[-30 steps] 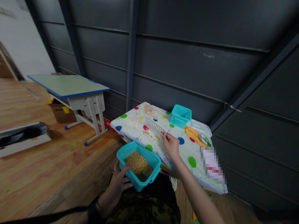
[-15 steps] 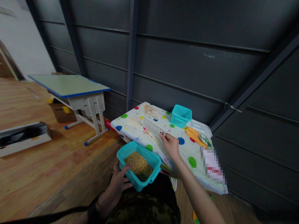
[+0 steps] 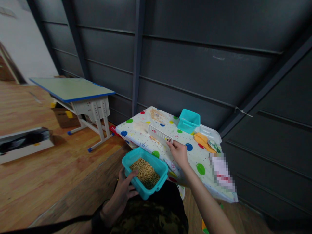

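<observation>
My left hand grips a teal plastic box by its near left side, thumb over the rim. Tan, round soybeans lie inside it. The box is beside the table's near edge. My right hand pinches one end of a long white slotted plastic piece, held low over the spotted tablecloth; whether it touches the cloth I cannot tell. Just in front of the piece are small yellowish grains. A pale powdery patch lies at its far left end.
Brownish crumbs are spread near the table's back left corner. Behind stands a second teal box, with a clear lid and an orange cloth to its right. A green-topped desk stands to the left; a dark wall rises behind.
The white slotted piece has tilted and shifted slightly toward the table's near edge in my right hand. My left hand and its box have hardly moved.
</observation>
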Motion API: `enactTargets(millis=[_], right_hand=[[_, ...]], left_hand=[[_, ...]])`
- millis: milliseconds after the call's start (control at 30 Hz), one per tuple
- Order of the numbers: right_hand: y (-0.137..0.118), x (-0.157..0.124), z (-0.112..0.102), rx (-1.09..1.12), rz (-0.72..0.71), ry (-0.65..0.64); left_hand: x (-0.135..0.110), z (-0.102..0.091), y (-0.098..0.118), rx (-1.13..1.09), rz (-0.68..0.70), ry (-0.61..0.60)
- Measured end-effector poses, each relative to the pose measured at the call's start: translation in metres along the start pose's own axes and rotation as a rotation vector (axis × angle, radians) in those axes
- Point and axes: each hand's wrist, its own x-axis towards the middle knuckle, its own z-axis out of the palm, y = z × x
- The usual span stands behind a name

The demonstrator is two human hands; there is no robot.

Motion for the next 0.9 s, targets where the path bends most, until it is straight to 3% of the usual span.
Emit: enactTargets(millis=[367, 567, 767, 900], right_hand=[[-0.003, -0.021, -0.011, 0.005, -0.005, 0.06], [-0.011, -0.042, -0.016, -0.037, -0.031, 0.147], [-0.012, -0.066, -0.024, -0.173, -0.119, 0.245], [-0.017, -0.08, -0.03, -0.211, -0.19, 0.213]], left_hand=[[-0.006, 0.004, 0.005, 0.002, 0.006, 0.034], [-0.009, 0.003, 0.005, -0.002, 0.027, -0.016], [-0.004, 0.0, -0.001, 0.0, 0.033, -0.024], [-0.009, 0.002, 0.003, -0.021, 0.046, -0.053]])
